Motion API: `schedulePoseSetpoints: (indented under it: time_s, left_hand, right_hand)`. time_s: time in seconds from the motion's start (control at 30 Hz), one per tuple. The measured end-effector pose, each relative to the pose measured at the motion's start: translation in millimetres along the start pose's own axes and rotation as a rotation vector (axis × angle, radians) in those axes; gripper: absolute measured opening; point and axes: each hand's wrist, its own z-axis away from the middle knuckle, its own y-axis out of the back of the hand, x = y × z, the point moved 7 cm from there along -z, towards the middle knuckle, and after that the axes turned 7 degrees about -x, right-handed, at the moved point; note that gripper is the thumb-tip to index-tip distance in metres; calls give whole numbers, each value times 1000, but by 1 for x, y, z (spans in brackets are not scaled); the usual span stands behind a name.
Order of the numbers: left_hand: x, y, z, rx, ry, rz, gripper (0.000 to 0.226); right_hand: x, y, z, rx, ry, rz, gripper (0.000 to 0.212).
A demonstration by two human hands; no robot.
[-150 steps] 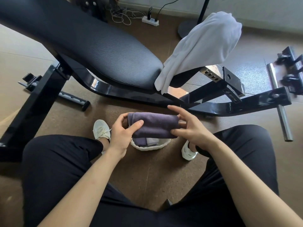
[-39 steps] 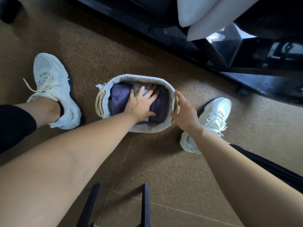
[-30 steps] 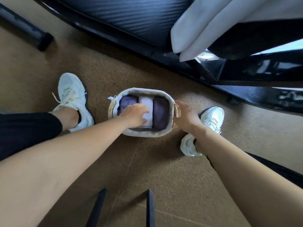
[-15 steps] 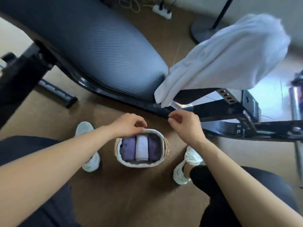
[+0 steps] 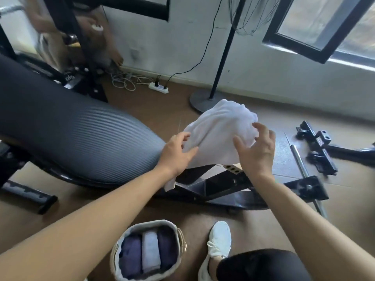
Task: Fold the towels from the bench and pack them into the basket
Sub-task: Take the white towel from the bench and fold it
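A white towel (image 5: 217, 134) lies bunched over the end of the black bench frame, beside the grey ribbed bench pad (image 5: 77, 138). My left hand (image 5: 176, 153) touches the towel's left edge, thumb and fingers closing on the cloth. My right hand (image 5: 256, 149) hovers at its right side with fingers spread, fingertips at the fabric. Below, on the floor, the oval white basket (image 5: 115, 250) holds three rolled towels side by side: purple (image 5: 130, 254), pale lilac (image 5: 151, 252) and dark purple (image 5: 167, 248).
The bench's black steel base (image 5: 233, 189) and a steel bar (image 5: 304, 169) stretch to the right. A fan stand base (image 5: 205, 100) and a power strip (image 5: 158, 88) with cables sit near the wall. My white shoe (image 5: 219, 240) rests right of the basket.
Both hands rose from the basket to the white towel on the bench. The purple towel that I held earlier now lies rolled in the basket. The view tilted upward.
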Motion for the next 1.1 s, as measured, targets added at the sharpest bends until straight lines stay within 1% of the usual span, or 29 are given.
schedulePoseSetpoints:
  time_s: [0.07, 0.13, 0.17, 0.2, 0.23, 0.33, 0.37, 0.47, 0.53, 0.57, 0.6, 0.63, 0.67, 0.7, 0.73, 0.77, 0.8, 0.83, 0.87, 0.9, 0.93, 1.0, 1.03, 1.1]
  left_hand:
    - [10, -7, -25, 11, 0, -56, 68]
    - [17, -16, -48, -17, 9, -70, 78]
    - [19, -21, -57, -36, 13, -52, 78]
    - [21, -24, -64, -47, 10, -39, 72]
    - [22, -26, -69, -46, 0, -42, 61]
    - [18, -19, -69, 56, -24, 12, 18]
    - [16, -14, -67, 104, -32, 44, 17]
    - [12, -6, -54, 164, -48, 84, 30]
    - [11, -6, -47, 174, -64, 75, 26]
    - [12, -6, -42, 171, -78, 66, 19]
    - [15, -7, -36, 145, -108, 55, 21]
    - [22, -10, -28, 90, -162, 48, 43]
    - [26, -17, -21, 11, -214, 61, 70]
    - [33, -24, -13, -56, -256, 57, 91]
    - [41, -31, -4, -98, -276, 24, 102]
    - [47, -35, 2, -100, -268, -19, 103]
    - [48, -35, 2, -54, -252, -36, 94]
    - [48, -31, -2, 21, -251, -7, 71]
    - [46, -23, -6, 97, -250, 41, 41]
    - [42, -17, -11, 155, -239, 90, 17]
    - [35, -14, -17, 174, -209, 175, 9]
    - [26, -11, -23, 146, -148, 379, 12]
    - [26, -9, -22, 137, -131, 469, 16]
    - [23, -5, -21, 123, -60, 614, 23]
  right_hand:
    - [7, -1, -19, -91, -71, -55, 69]
    - [11, -4, -30, -180, -124, -195, 72]
    - [13, -4, -33, -199, -158, -257, 71]
    - [16, -1, -36, -193, -191, -295, 69]
    - [20, 3, -38, -167, -216, -302, 63]
    - [33, 18, -44, -55, -267, -264, 35]
    - [36, 21, -45, -42, -273, -277, 28]
    - [25, 32, -44, 13, -188, -274, 12]
    - [7, 39, -38, 51, -67, -249, 8]
    - [-5, 40, -33, 45, 3, -242, 8]
    - [-17, 37, -27, 14, 68, -235, 9]
    - [-28, 32, -22, -42, 120, -237, 9]
    - [-37, 24, -16, -117, 157, -250, 10]
    - [-43, 14, -11, -197, 184, -260, 12]
    - [-49, 6, -7, -273, 214, -262, 15]
    - [-52, -1, -3, -338, 239, -258, 19]
    - [-54, -7, 0, -395, 253, -260, 24]
    - [-54, -10, 3, -436, 262, -274, 28]
    - [-53, -12, 3, -451, 267, -291, 31]
    - [-51, -9, 3, -428, 275, -286, 32]
    - [-48, -4, 1, -373, 287, -241, 32]
    - [-41, 8, -4, -251, 319, -98, 36]
    - [-37, 12, -8, -214, 330, -38, 41]
    - [-28, 11, -14, -239, 334, 45, 60]
